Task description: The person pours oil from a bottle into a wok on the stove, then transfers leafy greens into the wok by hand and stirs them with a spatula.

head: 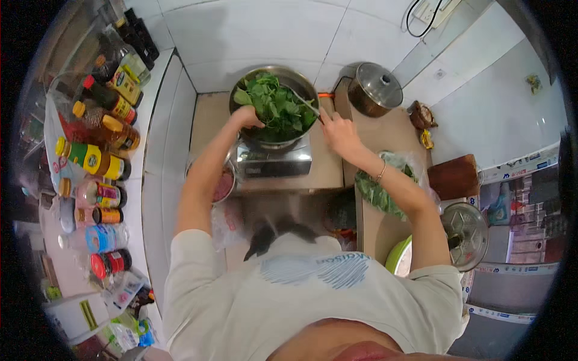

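Note:
Leafy green vegetables (pixel 275 104) are heaped in a metal wok or pan (pixel 279 143), which stands on a silver-framed tabletop stove (pixel 274 159). My left hand (pixel 247 117) is at the near left rim, its fingers against or just over the leaves; whether they grip any is hidden. In my right hand (pixel 336 131), at the right rim, is the handle of a metal utensil (pixel 300 97), a ladle or turner, whose far end goes into the greens. To the right, a clear plastic bag (pixel 384 198) of leafy greens lies under my right forearm.
A lidded pot (pixel 375 90) stands at the back right. A brown wooden block (pixel 454 177), a pot lid (pixel 465 237) and a green-rimmed basin (pixel 397 255) are on the right. Under my left forearm is a bowl of reddish food (pixel 223 186). Bottles and jars (pixel 92 158) line the left ledge.

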A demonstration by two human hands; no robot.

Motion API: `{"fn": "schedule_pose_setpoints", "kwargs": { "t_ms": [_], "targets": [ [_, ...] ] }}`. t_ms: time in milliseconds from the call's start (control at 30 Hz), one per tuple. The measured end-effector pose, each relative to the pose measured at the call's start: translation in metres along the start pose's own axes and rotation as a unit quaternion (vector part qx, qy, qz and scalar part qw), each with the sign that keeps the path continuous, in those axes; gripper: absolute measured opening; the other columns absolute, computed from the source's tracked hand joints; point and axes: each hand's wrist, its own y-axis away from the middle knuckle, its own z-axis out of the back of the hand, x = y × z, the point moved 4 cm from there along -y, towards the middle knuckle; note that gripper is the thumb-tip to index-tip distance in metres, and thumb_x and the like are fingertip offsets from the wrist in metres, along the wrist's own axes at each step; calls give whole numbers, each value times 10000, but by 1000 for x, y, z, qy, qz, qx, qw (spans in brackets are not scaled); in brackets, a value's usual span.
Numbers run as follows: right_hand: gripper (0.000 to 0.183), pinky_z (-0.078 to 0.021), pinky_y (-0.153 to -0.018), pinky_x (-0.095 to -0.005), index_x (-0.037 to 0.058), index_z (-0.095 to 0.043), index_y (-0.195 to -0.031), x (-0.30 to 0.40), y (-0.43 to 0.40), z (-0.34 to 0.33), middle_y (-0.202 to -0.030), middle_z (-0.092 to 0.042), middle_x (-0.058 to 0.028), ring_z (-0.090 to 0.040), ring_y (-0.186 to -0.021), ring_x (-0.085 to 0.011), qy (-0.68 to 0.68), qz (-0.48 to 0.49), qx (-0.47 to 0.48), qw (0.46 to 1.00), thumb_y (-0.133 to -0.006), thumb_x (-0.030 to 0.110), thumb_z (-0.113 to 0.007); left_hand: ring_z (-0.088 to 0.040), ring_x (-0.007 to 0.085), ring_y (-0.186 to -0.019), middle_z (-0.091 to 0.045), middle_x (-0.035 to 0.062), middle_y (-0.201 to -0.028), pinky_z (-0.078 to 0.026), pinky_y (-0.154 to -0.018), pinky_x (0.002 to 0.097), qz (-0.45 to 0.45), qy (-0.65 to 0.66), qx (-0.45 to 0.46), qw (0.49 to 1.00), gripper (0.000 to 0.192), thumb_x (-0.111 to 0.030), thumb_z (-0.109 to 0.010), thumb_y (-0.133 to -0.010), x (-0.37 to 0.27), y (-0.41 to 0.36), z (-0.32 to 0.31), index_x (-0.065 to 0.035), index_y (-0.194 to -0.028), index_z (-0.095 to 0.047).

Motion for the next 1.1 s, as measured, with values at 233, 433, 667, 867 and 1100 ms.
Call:
{"fn": "schedule_pose_setpoints", "kwargs": {
  "t_ms": [233,433,667,867,1100],
  "targets": [
    [455,-509,-507,-401,17,-458,-1224,32,5,44,-791,-565,-157,-618,-617,-310,18,40,0,999,-775,55,-518,-657,155,-616,-667,94,-678,-483,-516,321,-144,52,-6,988,269,-209,-635,-810,18,44,19,48,-734,-651],
    [439,-508,-481,-361,5,-492,-1187,46,38,50,-781,-563,-128,-616,-584,-275,60,120,8,991,-753,53,-534,-641,142,-593,-657,106,-663,-491,-518,277,-50,294,-115,947,208,-169,-612,-820,46,45,6,20,-748,-662],
    [386,-495,-518,-375,131,-542,-1189,30,18,105,-759,-541,-97,-581,-600,-268,70,156,-24,985,-804,125,-565,-619,145,-595,-632,75,-707,-493,-541,255,-110,348,-265,893,220,-168,-602,-822,52,84,17,42,-878,-634],
    [354,-517,-617,-445,120,-569,-1151,32,-1,99,-746,-610,-201,-617,-706,-365,-62,53,-20,996,-810,216,-581,-614,136,-641,-642,72,-743,-483,-585,250,-103,376,-313,866,225,-182,-594,-836,77,107,4,27,-909,-640],
    [323,-518,-550,-402,21,-552,-1065,82,37,48,-756,-595,-165,-628,-672,-325,14,53,106,993,-755,108,-580,-624,145,-692,-656,93,-779,-484,-617,269,-97,387,-353,846,252,-206,-601,-836,110,142,-36,20,-940,-640]
  ]
}}
